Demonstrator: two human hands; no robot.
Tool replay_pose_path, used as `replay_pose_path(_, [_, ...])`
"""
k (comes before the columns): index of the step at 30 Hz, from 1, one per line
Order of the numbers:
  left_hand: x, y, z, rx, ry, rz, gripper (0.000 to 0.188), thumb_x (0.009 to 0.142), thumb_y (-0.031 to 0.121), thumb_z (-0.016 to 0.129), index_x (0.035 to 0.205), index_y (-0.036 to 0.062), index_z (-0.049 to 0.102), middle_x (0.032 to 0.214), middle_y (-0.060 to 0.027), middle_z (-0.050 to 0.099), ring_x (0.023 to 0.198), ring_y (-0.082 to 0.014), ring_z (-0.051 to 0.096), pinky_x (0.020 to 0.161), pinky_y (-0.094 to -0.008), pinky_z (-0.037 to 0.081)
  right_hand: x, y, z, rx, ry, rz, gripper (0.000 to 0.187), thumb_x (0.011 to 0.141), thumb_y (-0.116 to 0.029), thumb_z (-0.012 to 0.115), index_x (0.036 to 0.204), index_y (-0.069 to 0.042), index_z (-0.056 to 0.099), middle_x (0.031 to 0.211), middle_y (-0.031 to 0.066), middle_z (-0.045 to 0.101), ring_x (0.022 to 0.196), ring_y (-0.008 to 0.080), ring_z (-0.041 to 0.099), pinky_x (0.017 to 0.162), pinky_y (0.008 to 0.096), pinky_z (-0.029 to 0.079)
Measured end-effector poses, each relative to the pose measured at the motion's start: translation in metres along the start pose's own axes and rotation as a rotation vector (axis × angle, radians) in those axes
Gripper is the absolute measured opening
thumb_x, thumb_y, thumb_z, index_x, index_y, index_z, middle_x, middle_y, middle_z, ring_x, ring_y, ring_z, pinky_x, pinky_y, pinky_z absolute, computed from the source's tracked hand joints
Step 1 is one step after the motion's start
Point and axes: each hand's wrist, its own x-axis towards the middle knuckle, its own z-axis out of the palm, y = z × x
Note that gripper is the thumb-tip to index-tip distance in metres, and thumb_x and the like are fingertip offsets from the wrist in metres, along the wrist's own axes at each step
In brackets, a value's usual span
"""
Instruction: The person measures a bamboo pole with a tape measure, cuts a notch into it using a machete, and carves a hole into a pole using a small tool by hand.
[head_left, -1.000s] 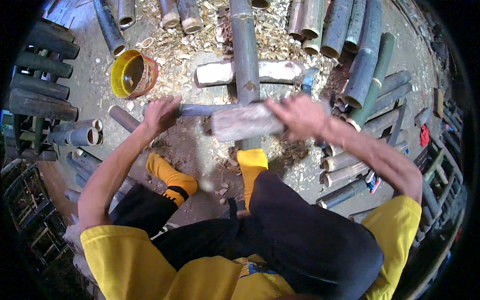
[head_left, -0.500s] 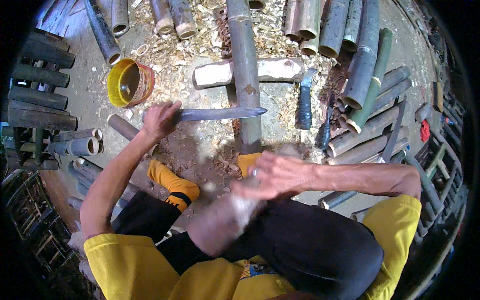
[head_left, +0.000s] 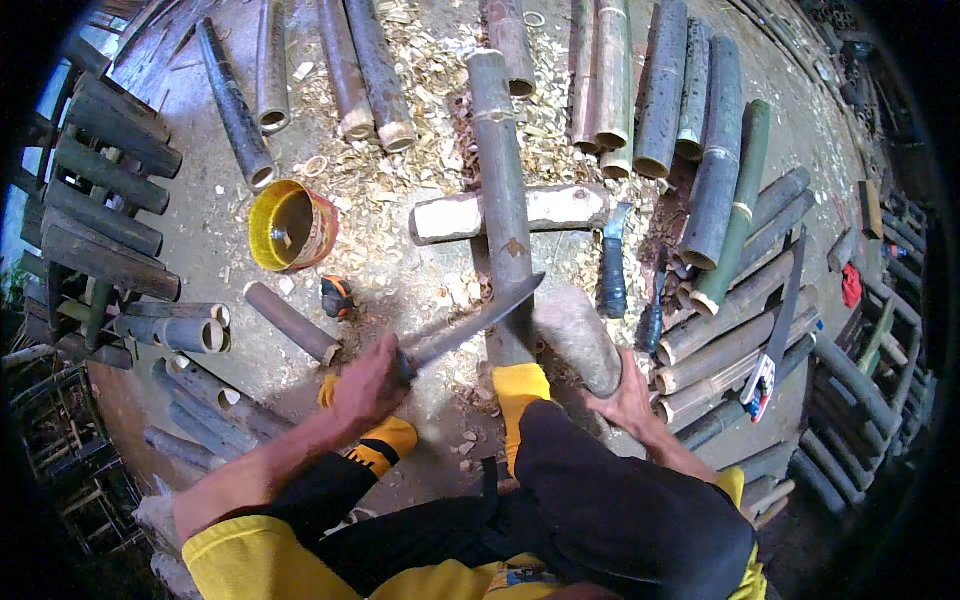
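I see my left hand [head_left: 372,385] closed on the handle of a long grey steel blade [head_left: 478,320], which slants up-right onto the upright green bamboo pole [head_left: 503,200] at frame centre. My right hand [head_left: 628,400] clasps a thick grey wooden club [head_left: 578,335], right of the pole.

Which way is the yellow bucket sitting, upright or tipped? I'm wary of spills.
Tipped: the yellow bucket lies on its side, mouth facing the camera, inside visible.
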Motion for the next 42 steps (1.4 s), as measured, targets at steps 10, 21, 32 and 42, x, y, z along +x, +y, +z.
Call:
replay_pose_path(10, [-0.060,-0.105,-0.105,0.045,0.673,-0.187,0.043,0.063,0.015,0.069,0.097,0.0011,0.046,0.069,-0.0209,0.058,0.065,-0.0371,0.059,0.058,-0.0424,0.046,-0.082,0.039,0.029,-0.208,-0.146,0.490,0.078,0.063,-0.029,0.074,0.122,-0.004,0.030,0.092,0.0344,0.055,0.088,0.0525,0.051,0.074,0.0505,0.041])
replay_pose_path(21, [-0.008,-0.179,-0.157,0.636,0.322,-0.506,0.043,0.068,0.016,0.065,0.105,0.0002,0.049,0.088,-0.0230,0.059,0.086,-0.0390,0.058,0.073,-0.0476,0.048,-0.066,0.046,0.019,-0.235,-0.220,0.346,0.068,0.063,-0.028,0.073,0.109,-0.002,0.031,0.085,0.0345,0.056,0.082,0.0505,0.056,0.071,0.0519,0.046])
replay_pose_path(32, [-0.065,-0.169,-0.163,0.178,0.584,-0.203,0.051,0.067,0.011,0.064,0.114,-0.0047,0.050,0.083,-0.0228,0.061,0.082,-0.0306,0.061,0.074,-0.0364,0.046,-0.044,0.031,0.011,0.155,0.001,0.221,0.097,0.061,-0.029,0.075,0.136,-0.003,0.020,0.122,0.0262,0.046,0.109,0.0347,0.050,0.094,0.0418,0.040])
replay_pose_path(42, [0.108,-0.071,-0.091,0.289,0.103,0.074,0.040,0.061,0.017,0.068,0.097,0.0036,0.061,0.083,-0.0237,0.061,0.083,-0.0381,0.060,0.073,-0.0440,0.047,0.033,-0.032,-0.025,0.318,0.177,0.052,0.099,0.060,-0.031,0.074,0.140,-0.005,0.020,0.131,0.0195,0.038,0.120,0.0288,0.040,0.101,0.0395,0.031])
